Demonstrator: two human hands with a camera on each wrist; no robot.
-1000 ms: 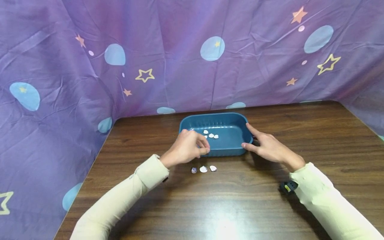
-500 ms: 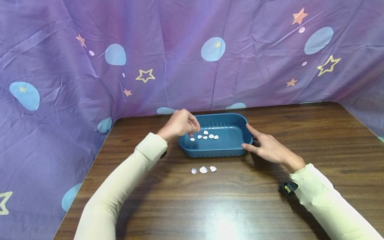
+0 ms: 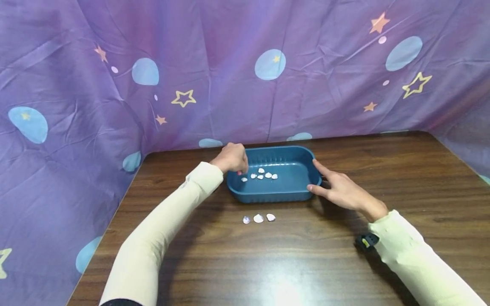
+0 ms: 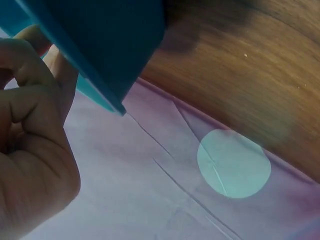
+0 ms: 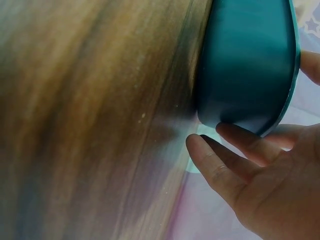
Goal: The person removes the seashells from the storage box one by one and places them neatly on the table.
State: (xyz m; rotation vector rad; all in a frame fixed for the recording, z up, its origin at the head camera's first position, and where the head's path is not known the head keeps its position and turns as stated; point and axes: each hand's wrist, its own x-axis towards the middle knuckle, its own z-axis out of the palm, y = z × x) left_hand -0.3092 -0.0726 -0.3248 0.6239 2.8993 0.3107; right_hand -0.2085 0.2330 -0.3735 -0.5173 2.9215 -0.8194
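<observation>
So there are six white shells (image 3: 269, 175) that I can count in the blue tub (image 3: 272, 197), bunched toward the middle and left of its floor. Three other shells (image 3: 258, 218) sit in a row on the counter, just in front of the tub, and the leftmost has a purplish tint. The left hand (image 3: 231, 157) is over the tub's left end, fingers bent down past the rim near the leftmost shell. Can't tell if that grip is pinching anything, the fingertips are mostly hidden. The right hand (image 3: 344, 190) has its grip spread, thumb and index finger resting against the tub's right end. Both arms are in pale sleeves, plus there's a black gadget (image 3: 368, 241) at the right wrist. The counter (image 3: 325, 246) is brown wood grain with some glare up front, and purple cloth (image 3: 229, 63) with stars hangs behind.
</observation>
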